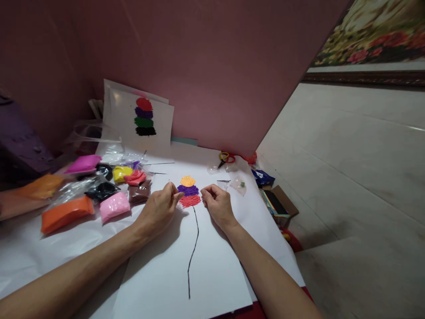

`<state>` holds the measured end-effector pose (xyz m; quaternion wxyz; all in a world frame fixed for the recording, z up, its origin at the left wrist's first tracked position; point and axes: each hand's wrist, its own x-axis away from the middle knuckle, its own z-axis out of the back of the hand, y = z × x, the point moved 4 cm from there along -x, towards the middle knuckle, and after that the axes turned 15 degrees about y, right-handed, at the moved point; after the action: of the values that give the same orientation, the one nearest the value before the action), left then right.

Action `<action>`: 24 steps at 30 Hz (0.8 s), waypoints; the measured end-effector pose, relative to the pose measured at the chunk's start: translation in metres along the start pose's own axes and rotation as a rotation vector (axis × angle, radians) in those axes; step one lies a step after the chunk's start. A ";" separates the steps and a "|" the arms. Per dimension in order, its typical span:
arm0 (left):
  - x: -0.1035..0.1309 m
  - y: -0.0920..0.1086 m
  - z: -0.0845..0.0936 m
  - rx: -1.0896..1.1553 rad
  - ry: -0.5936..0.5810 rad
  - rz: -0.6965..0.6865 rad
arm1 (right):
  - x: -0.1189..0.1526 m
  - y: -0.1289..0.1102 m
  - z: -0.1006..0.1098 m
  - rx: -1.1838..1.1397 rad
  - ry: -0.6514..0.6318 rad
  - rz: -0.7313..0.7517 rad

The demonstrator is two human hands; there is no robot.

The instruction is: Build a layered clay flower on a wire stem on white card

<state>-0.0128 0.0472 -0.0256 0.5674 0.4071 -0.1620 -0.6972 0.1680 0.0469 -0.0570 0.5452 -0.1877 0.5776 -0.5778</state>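
Note:
A white sheet (pixel 166 266) bears a stack of textured clay patches: orange-yellow (pixel 187 180) on top, purple (pixel 188 191) in the middle, coral red (pixel 190 201) below. A thin dark wavy line (pixel 198 230) runs down from the red patch. Beside the patches on the left is my left hand (pixel 164 201), fingers pinched together. My right hand (pixel 217 204) is pinched at their right edge. Anything between the fingertips of either hand is too small to make out.
Bagged clay in orange (pixel 68 215), pink (pixel 114 207), brown (pixel 139 192) and other colours lies at left. A second sheet with coloured patches (pixel 116 115) leans on the wall. Scissors (pixel 224 158) lie at the back; an open box (pixel 285 201) is at right.

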 end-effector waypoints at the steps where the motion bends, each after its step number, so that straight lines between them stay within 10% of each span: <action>1: 0.000 0.000 0.000 0.001 0.010 -0.007 | 0.000 0.000 0.000 -0.002 0.000 -0.003; 24: 0.004 0.002 -0.005 0.204 0.080 0.020 | 0.000 -0.001 0.001 0.039 0.003 0.001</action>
<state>-0.0083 0.0444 -0.0286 0.5361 0.4885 -0.2136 -0.6545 0.1679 0.0462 -0.0555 0.5483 -0.1759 0.5671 -0.5890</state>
